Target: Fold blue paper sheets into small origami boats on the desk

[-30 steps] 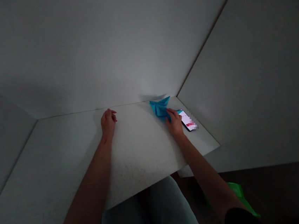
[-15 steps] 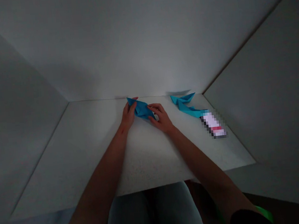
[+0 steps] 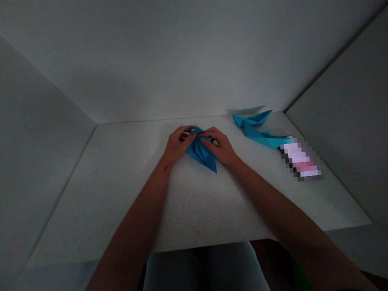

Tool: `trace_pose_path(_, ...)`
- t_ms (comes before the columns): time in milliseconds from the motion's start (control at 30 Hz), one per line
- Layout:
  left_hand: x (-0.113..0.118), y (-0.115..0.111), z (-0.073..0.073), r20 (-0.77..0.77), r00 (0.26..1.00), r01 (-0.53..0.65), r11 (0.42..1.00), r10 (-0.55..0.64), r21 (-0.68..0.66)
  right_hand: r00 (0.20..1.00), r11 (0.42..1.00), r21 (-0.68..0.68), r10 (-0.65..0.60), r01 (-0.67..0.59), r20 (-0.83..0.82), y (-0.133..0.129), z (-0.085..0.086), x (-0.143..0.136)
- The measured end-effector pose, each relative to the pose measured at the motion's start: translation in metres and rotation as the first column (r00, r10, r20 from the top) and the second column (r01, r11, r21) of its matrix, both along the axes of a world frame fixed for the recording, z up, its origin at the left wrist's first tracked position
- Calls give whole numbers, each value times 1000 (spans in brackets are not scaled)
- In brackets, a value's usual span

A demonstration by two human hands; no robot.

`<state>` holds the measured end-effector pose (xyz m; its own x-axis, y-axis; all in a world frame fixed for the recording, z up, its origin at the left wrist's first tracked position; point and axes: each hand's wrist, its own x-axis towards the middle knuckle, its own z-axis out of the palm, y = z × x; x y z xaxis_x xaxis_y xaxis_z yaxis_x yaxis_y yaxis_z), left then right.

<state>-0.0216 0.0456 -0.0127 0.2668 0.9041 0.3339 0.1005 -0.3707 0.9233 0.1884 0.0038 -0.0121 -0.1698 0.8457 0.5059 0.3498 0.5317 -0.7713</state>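
A folded blue paper (image 3: 200, 153) is held between my two hands over the middle of the white table, its pointed end toward me at the lower right. My left hand (image 3: 179, 145) grips its upper left part, thumb on top. On the right side, my right hand (image 3: 220, 146) pinches the paper near its top, thumb and fingers close to the left thumb. Creases fan out below the fingertips. The far edge of the paper is partly hidden by my fingers.
Two blue folded paper boats, one at the back (image 3: 253, 119) and one nearer (image 3: 263, 138), lie to the right. A blurred-out phone (image 3: 301, 159) touches the nearer boat. Walls (image 3: 171, 51) enclose the white table (image 3: 194, 218) at the back and sides.
The blue paper has been turned so that a point faces me, and its folds now fan out. Both hands have come closer together at its top. The view has shifted slightly.
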Motion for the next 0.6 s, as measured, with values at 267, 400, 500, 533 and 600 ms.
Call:
trace_pose_path(267,1,0,-3,110,983,-149,989,149,-7,998,997,-45,-57,58,24,-2,1,-2)
trace_pose_path(400,1,0,-1,48,993,-108,994,107,18,999,998,-43,-43,43,-2,-2,3,-4)
trace_pose_path(500,1,-2,-1,-4,998,-64,998,64,19,999,996,-85,-24,20,-36,-2,2,-5)
trace_pose_path(533,1,-3,0,-13,999,-49,999,49,12,999,995,-101,-19,15,-45,-2,1,-5)
trace_pose_path(600,0,-4,0,-22,1000,-22,1000,22,-4,998,991,-131,-17,10,-54,-2,0,-5)
